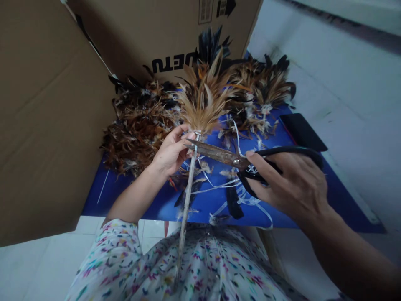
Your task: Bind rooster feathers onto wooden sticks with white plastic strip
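Note:
Between the fingers of my left hand is a feather duster, pinched where its stick meets the brown and tan feathers. White binding wraps the stick just under the feathers. The stick slants down toward my lap. My right hand is closed around the black handles of a pair of large scissors. Their rusty blades cross the stick beside my left fingertips and look nearly closed. A white plastic strip rises near my right thumb.
A blue table bears a brown feather heap on the left and more feather bunches at the back right. Tangled white strips and a dark flat phone-like object lie right. Cardboard stands left and behind; a wall is right.

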Demonstrator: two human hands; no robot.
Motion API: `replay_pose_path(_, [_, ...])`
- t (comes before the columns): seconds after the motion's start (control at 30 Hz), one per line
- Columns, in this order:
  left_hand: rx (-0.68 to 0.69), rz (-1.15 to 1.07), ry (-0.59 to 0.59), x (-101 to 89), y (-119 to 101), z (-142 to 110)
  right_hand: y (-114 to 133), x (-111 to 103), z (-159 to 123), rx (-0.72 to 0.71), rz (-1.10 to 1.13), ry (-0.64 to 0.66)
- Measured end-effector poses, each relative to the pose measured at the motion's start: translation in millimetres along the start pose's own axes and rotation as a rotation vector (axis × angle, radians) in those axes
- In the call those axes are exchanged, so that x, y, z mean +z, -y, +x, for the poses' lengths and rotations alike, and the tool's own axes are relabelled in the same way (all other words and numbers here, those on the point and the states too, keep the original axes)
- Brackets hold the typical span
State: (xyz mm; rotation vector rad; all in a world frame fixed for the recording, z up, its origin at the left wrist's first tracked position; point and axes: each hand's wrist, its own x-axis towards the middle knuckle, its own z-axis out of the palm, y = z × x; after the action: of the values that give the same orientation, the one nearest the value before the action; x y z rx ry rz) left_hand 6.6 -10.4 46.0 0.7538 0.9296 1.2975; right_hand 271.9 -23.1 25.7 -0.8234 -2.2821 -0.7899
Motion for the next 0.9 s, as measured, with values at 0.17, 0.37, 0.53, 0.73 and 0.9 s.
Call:
replay_pose_path(0.17, [-0.01, 0.017, -0.01, 2.0, 0.9, -1.4, -0.4, 1.4, -1.0, -0.035, -0.008, 0.007])
replay_pose_path(0.37, [-0.01, 0.038, -0.001, 3.2, 3.1, -1.4, -1.2, 1.3, -1.6, -0.05, 0.037, 0.002])
replay_pose_path(0.53, [-0.013, 0.038, -0.008, 2.2, 5.8, 0.1, -1.1, 2.4, -6.3, 0.012, 0.12, 0.092])
replay_pose_path(0.73, [-0.029, 0.001, 0.028, -1.0, 7.5, 1.7, 1.5, 2.1, -5.4, 0.034, 0.148, 0.077])
replay_pose_path(0.9, [-0.011, -0.023, 0.03, -6.4, 6.8, 8.5, -5.6, -3.0, -17.0, 0.189, 0.195, 0.066])
